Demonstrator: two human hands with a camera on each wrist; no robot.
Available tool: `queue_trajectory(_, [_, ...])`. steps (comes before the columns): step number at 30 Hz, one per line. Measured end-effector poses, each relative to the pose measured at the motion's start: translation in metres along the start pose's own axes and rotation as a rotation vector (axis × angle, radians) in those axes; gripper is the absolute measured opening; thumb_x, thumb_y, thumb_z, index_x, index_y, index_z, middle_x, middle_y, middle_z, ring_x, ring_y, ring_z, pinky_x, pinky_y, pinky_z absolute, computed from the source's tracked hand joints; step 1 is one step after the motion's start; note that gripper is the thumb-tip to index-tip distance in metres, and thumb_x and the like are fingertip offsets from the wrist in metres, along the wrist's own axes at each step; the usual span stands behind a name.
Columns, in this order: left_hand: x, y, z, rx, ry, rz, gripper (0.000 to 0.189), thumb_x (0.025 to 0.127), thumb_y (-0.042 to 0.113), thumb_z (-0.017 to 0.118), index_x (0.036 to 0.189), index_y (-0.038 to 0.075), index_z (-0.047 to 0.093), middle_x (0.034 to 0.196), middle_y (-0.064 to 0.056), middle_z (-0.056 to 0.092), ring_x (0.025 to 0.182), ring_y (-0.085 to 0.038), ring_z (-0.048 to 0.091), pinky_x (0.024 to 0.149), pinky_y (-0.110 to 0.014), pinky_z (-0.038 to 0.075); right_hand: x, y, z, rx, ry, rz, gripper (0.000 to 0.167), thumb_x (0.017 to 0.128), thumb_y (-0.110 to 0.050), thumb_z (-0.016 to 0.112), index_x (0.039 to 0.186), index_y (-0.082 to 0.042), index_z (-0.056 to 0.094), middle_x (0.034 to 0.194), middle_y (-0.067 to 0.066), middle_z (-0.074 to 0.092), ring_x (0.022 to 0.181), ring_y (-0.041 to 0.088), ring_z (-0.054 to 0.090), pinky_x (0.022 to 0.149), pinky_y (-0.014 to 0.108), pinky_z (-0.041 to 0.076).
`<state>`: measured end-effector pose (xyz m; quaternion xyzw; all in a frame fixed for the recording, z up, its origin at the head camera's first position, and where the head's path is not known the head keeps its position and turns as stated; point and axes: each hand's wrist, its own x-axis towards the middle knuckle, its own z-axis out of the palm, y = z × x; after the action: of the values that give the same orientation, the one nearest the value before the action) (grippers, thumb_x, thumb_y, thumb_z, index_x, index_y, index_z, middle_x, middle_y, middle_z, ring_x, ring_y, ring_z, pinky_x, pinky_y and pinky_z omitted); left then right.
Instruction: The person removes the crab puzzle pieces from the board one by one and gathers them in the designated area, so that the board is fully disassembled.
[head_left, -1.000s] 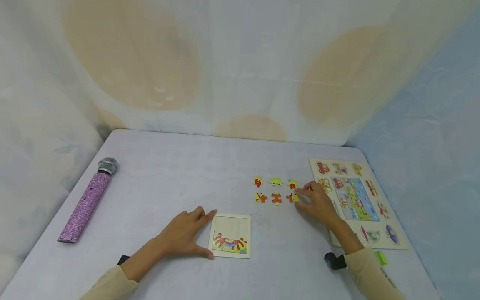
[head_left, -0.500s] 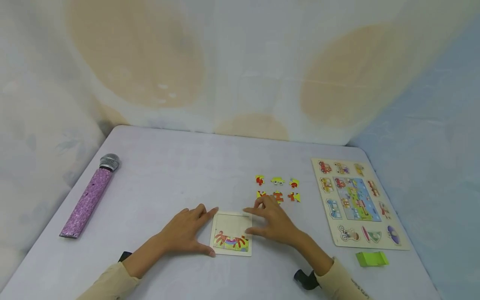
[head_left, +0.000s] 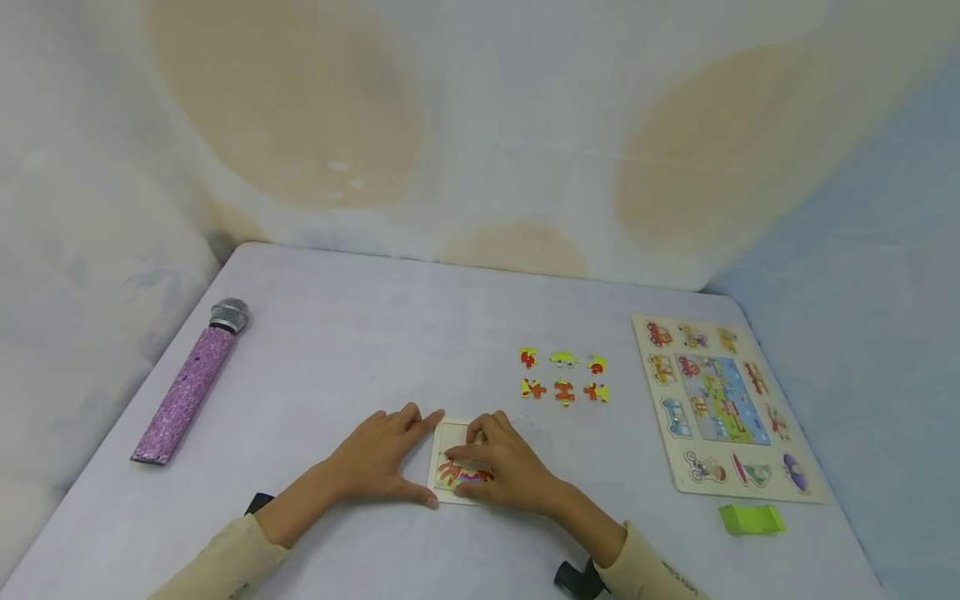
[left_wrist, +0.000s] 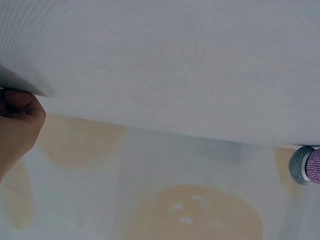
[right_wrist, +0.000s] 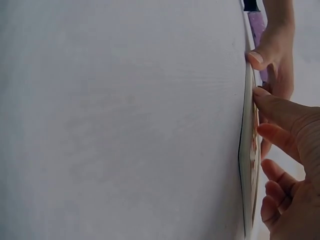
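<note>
A small square wooden puzzle tray (head_left: 453, 422) lies on the table, with colourful picture pieces (head_left: 453, 473) along its near side. My left hand (head_left: 375, 458) rests at the tray's left edge, index finger and thumb spread along it. From the right, my right hand (head_left: 510, 471) reaches over the tray. Its thumb and index finger touch the pieces, apart from each other, and the hand covers the tray's right part. In the right wrist view the thumb (right_wrist: 280, 107) lies on the tray's edge (right_wrist: 244, 145). Part of a hand (left_wrist: 20, 125) shows in the left wrist view.
Several loose red and yellow jigsaw pieces (head_left: 564, 392) lie in two rows beyond the right hand. A larger picture puzzle board (head_left: 678, 467) and a green block (head_left: 752, 518) are at the right. A glittery purple microphone (head_left: 187, 387) lies at the left.
My right hand has come left from the loose pieces to the tray and now touches the pieces in it. My left hand has stayed at the tray's left edge.
</note>
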<state>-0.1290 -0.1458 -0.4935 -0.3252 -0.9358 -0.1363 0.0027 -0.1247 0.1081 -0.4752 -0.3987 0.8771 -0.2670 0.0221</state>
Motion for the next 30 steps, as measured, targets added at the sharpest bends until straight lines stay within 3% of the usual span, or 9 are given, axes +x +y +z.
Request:
queue_trajectory(11, [0.001,0.000,-0.002,0.002,-0.008,0.002,0.117,0.063,0.094,0.052,0.150,0.016,0.044,0.102,0.009,0.042,0.076,-0.002,0.039,0.070,-0.024,0.029,0.003,0.000,0.002,0.107,0.004,0.040,0.039,0.078,-0.028,0.084,0.114,-0.020,0.074,0.105,-0.003,0.048,0.098,0.010,0.035,0.082,0.024,0.037])
queue_trajectory(19, [0.001,0.000,-0.001,0.005,-0.011,0.008,0.117,0.064,0.094,0.051,0.151,0.016,0.044,0.101,0.009,0.042,0.075,-0.003,0.038,0.070,-0.024,0.028,0.003,0.002,0.005,0.246,0.004,0.001,0.033,0.082,-0.025,0.079,0.112,-0.018,0.067,0.106,0.001,0.050,0.102,0.012,0.037,0.086,0.028,0.038])
queue_trajectory(30, [0.001,0.000,0.000,0.005,-0.011,0.001,0.118,0.063,0.096,0.050,0.151,0.017,0.044,0.102,0.009,0.042,0.077,-0.002,0.039,0.070,-0.024,0.029,0.000,0.008,0.010,0.139,0.073,-0.089,0.034,0.084,-0.030,0.077,0.117,-0.023,0.074,0.099,-0.001,0.049,0.096,0.012,0.037,0.082,0.027,0.036])
